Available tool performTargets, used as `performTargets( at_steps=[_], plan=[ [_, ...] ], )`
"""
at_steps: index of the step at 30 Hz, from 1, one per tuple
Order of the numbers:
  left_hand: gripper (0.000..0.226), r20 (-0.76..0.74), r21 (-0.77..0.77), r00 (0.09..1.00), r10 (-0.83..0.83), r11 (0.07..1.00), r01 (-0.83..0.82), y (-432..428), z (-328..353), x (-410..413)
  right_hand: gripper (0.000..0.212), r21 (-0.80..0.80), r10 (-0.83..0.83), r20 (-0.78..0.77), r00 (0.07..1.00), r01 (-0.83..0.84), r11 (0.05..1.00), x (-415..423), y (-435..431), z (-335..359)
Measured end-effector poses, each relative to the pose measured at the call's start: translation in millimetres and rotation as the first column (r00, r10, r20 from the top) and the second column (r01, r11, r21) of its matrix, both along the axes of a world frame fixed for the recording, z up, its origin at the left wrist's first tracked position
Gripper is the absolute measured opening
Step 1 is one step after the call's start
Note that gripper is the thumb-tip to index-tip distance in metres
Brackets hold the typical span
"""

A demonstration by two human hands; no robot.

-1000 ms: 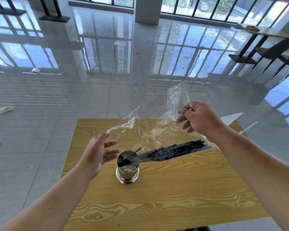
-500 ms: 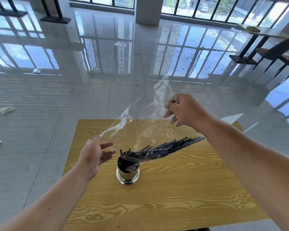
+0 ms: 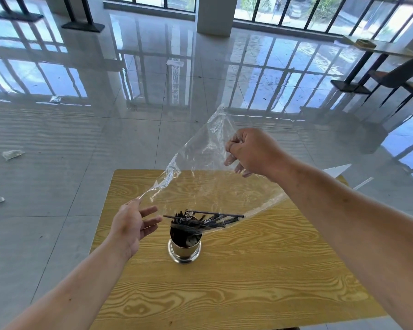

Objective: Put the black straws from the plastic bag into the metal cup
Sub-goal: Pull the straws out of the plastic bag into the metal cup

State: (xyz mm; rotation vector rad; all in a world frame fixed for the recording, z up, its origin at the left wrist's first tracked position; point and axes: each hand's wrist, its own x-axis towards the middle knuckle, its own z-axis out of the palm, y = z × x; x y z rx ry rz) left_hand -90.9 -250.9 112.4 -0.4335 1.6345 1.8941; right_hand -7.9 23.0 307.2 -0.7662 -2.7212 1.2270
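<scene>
A clear plastic bag [image 3: 208, 177] hangs tilted over the wooden table [image 3: 248, 294], its mouth down at the metal cup [image 3: 184, 248]. My right hand [image 3: 253, 151] is shut on the bag's raised far end. My left hand [image 3: 134, 222] pinches a corner of the bag's lower edge between thumb and forefinger, the other fingers spread, just left of the cup. The black straws [image 3: 200, 220] bunch at the cup's rim, most of them reaching into the cup, one lying across the top inside the bag.
The table stands on a glossy tiled floor with scraps of plastic [image 3: 12, 154] on the left. White paper pieces [image 3: 339, 168] lie beyond the table's right edge. A dark table and chair [image 3: 391, 77] stand at the far right.
My right hand has lifted the bag's far end higher and moved it left. The straws have slid down the bag from lying almost flat into the cup. My left hand stays beside the cup.
</scene>
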Motion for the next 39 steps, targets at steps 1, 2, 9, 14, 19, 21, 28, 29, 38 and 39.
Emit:
performTargets(
  at_steps=[1,2,9,14,19,21,28,29,38,39],
  plan=[
    [0.036,0.002,0.000,1.000,0.005,1.000,-0.005,-1,0,0,0.017,0.002,0.001,0.003,1.000,-0.001,1.000,-1,-1,0],
    [0.036,0.004,0.000,1.000,0.009,1.000,-0.009,-1,-1,0,0.017,0.004,0.002,0.006,1.000,-0.002,1.000,-1,-1,1],
    [0.037,0.010,0.015,1.000,0.008,1.000,-0.009,-2,-1,1,0.016,-0.006,-0.001,0.016,1.000,0.001,1.000,0,-1,5],
    [0.045,0.013,0.039,1.000,0.006,0.999,-0.006,-3,-1,2,0.016,-0.008,-0.005,0.007,1.000,0.005,1.000,2,0,4],
    [0.046,0.064,0.068,0.998,0.014,0.998,-0.018,-6,-4,3,0.014,-0.036,-0.005,0.013,1.000,0.005,0.999,7,6,-1],
    [0.043,0.105,0.086,0.994,0.004,0.996,-0.013,-7,-5,4,0.014,-0.046,-0.007,0.014,1.000,0.008,0.999,9,9,-3],
    [0.023,0.139,0.086,0.987,-0.085,0.994,0.074,-8,-17,3,0.013,-0.091,-0.018,-0.002,1.000,0.018,0.996,15,18,-8],
    [0.021,0.122,0.044,0.988,-0.100,0.995,0.095,-7,-19,3,0.013,-0.094,-0.017,-0.003,1.000,0.016,0.995,16,19,-9],
    [0.022,-0.318,-0.667,0.669,-0.671,0.660,0.345,5,-27,10,0.011,-0.098,0.008,-0.010,1.000,-0.009,0.995,20,27,-12],
    [0.021,-0.361,-0.722,0.599,-0.715,0.621,0.306,5,-25,9,0.010,-0.100,0.008,-0.010,1.000,-0.009,0.995,20,29,-13]
  ],
)
